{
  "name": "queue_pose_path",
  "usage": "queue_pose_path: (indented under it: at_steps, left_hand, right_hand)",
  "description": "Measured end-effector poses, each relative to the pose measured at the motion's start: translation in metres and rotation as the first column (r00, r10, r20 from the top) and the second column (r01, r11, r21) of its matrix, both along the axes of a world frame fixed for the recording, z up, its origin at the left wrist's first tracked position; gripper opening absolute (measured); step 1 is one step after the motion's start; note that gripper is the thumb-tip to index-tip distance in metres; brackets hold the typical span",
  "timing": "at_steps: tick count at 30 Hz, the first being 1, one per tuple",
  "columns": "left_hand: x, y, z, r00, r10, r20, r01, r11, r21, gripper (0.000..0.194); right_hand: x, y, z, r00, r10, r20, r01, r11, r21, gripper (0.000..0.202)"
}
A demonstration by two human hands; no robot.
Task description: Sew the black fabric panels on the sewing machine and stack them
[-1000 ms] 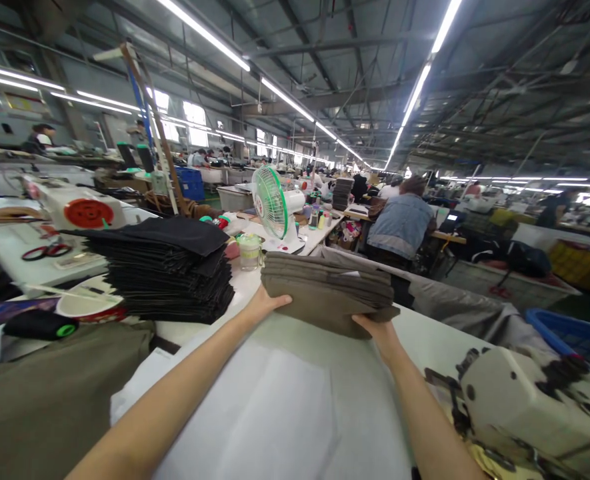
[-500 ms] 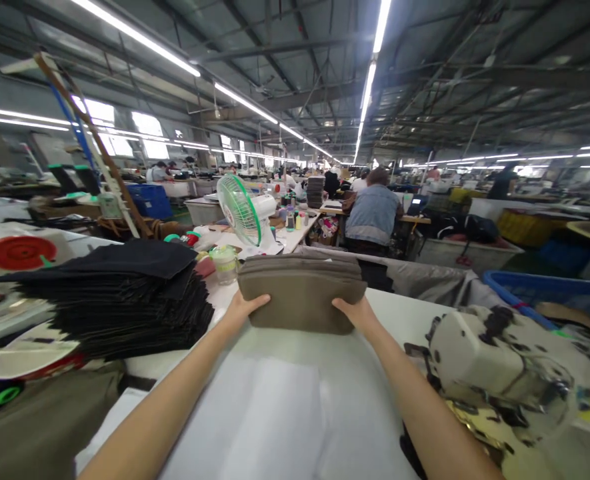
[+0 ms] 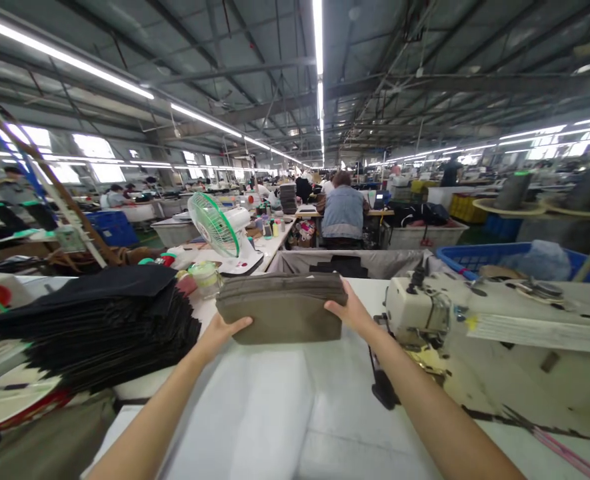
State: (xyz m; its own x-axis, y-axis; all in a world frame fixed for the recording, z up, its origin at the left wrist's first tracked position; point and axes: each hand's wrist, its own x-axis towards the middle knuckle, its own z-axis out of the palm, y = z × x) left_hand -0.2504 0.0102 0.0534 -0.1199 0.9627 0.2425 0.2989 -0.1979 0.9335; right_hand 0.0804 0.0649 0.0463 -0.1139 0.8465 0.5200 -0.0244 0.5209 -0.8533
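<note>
Both of my hands hold a thick stack of olive-brown fabric pieces over the white table. My left hand grips the stack's lower left corner. My right hand grips its right side. The stack is held level, its stacked edges facing up and away from me. A tall stack of black fabric pieces lies on the table to the left of my left hand.
A sewing machine stands at the right. A green-bladed desk fan and a clear jar sit behind the stack. A person in a denim vest sits further back. A blue bin is at the right.
The view has swung to the right, bringing the sewing machine fully into sight. The olive stack has been straightened and squared between my hands, and my right hand has moved up its side.
</note>
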Motion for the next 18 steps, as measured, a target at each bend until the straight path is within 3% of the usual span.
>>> queue_pose_path:
  at_steps: [3, 4, 8, 13, 18]
  left_hand:
    - [0.001, 0.0, 0.001, 1.0, -0.023, 0.018, 0.022, 1.0, 0.006, 0.084]
    - [0.001, 0.0, 0.002, 0.999, -0.024, 0.024, 0.024, 1.0, 0.008, 0.084]
    - [0.002, 0.0, 0.002, 0.999, -0.013, 0.031, 0.013, 1.0, 0.017, 0.084]
    - [0.001, 0.001, 0.001, 1.0, -0.024, 0.011, 0.024, 0.999, 0.031, 0.085]
    - [-0.003, 0.005, -0.003, 0.999, -0.038, 0.029, 0.038, 0.999, 0.002, 0.086]
  right_hand:
    - [0.006, -0.004, 0.039, 0.989, -0.135, 0.066, 0.126, 0.983, 0.134, 0.061]
    - [0.006, -0.003, 0.053, 0.952, -0.227, 0.206, 0.175, 0.954, 0.245, 0.045]
    - [-0.002, 0.005, 0.097, 0.878, -0.193, 0.439, 0.057, 0.951, 0.304, 0.012]
    - [-0.019, 0.011, 0.106, 0.793, -0.137, 0.593, -0.036, 0.962, 0.271, 0.012]
    - [-0.017, 0.016, 0.117, 0.822, -0.223, 0.524, 0.086, 0.958, 0.273, 0.018]
